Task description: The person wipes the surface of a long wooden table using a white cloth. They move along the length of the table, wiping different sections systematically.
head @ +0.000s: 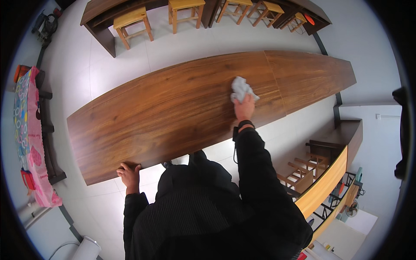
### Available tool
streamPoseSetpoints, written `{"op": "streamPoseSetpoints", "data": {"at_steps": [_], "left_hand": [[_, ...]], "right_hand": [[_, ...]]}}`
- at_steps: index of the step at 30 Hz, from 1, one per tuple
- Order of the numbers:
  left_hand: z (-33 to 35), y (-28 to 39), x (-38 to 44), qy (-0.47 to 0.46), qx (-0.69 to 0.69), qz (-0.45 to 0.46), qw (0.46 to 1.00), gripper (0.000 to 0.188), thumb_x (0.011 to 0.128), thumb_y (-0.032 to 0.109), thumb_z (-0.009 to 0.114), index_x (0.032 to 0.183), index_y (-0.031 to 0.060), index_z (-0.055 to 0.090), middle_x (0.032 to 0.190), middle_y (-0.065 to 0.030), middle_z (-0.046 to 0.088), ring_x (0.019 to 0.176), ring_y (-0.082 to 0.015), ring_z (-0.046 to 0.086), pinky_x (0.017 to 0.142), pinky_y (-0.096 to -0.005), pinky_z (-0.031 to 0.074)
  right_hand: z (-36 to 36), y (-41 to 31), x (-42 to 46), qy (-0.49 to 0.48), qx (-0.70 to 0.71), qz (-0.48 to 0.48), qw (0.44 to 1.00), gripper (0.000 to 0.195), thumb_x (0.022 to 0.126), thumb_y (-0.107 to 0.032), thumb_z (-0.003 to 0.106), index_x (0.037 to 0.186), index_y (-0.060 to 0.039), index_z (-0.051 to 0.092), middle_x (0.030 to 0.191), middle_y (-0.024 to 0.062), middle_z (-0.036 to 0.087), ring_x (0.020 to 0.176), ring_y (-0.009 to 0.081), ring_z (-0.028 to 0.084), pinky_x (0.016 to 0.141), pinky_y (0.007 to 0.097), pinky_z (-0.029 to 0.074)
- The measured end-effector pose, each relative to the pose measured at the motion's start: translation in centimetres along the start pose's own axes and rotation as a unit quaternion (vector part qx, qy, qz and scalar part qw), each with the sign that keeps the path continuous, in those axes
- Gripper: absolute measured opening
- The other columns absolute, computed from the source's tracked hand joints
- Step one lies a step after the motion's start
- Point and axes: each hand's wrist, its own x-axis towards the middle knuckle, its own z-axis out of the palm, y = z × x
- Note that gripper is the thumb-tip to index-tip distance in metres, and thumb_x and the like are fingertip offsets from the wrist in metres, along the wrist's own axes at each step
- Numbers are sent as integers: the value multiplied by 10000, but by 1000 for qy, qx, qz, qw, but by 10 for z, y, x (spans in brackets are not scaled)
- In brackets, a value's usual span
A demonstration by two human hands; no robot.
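Note:
A long wooden table (169, 110) with dark brown grain stretches across the view before me. My right hand (245, 109) is pressed over a crumpled light grey cloth (241, 88) on the tabletop, left of a seam between two table sections. Some blur shows around this hand, and a black band circles its wrist. My left hand (129, 175) rests at the near edge of the table, towards its left end. Its fingers lie apart on the edge with nothing visible in them; part of the thumb side meets the rim.
Wooden stools (130, 19) stand under a dark desk (97, 32) beyond the table. On the left is a bench with a pink patterned cloth (37, 156). More stools (300, 175) and a light wooden tabletop (325, 182) are at right, with a fan (352, 208) behind.

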Motion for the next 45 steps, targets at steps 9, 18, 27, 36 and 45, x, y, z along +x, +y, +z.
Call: {"op": "streamPoseSetpoints", "data": {"at_steps": [9, 18, 27, 36, 45], "left_hand": [[-11, -1, 5, -24, 91, 49, 994, 1031, 735, 696, 612, 1374, -59, 320, 1198, -444, 444, 1060, -482, 558, 863, -434, 512], [-3, -117, 25, 61, -203, 261, 942, 613, 814, 333, 687, 1314, 45, 480, 1350, -184, 469, 1161, -423, 491, 971, -499, 417], [26, -238, 38, 138, -122, 17, 983, 705, 809, 438, 682, 1370, 98, 426, 1430, -228, 350, 1312, -409, 336, 1050, -525, 304], [15, -235, 51, 70, -107, -35, 991, 696, 806, 466, 673, 1386, 158, 444, 1410, -291, 346, 1324, -412, 336, 1069, -530, 286], [-1, -237, 48, 31, -51, 11, 998, 775, 760, 418, 727, 1406, 140, 400, 1406, -317, 339, 1349, -443, 266, 1105, -560, 189]], "right_hand": [[6, -103, -137, -74, 25, -106, 991, 568, 743, -254, 707, 1229, -37, 508, 1306, 205, 455, 1230, 398, 403, 1023, 509, 321], [-20, -133, -217, -160, 109, -182, 964, 604, 679, -164, 752, 1227, -74, 513, 1357, 187, 431, 1260, 379, 401, 1018, 495, 346], [-9, -172, -238, -157, 31, -58, 985, 608, 682, -204, 767, 1220, -86, 509, 1347, 207, 414, 1222, 422, 396, 968, 514, 390], [16, -291, -277, -333, 108, -462, 815, 562, 715, -116, 640, 1264, -167, 535, 1412, 118, 406, 1323, 343, 357, 1033, 504, 342], [79, -268, -164, -76, 50, -76, 993, 639, 743, -272, 742, 1266, -28, 468, 1349, 245, 417, 1250, 450, 372, 1009, 523, 360]]}}
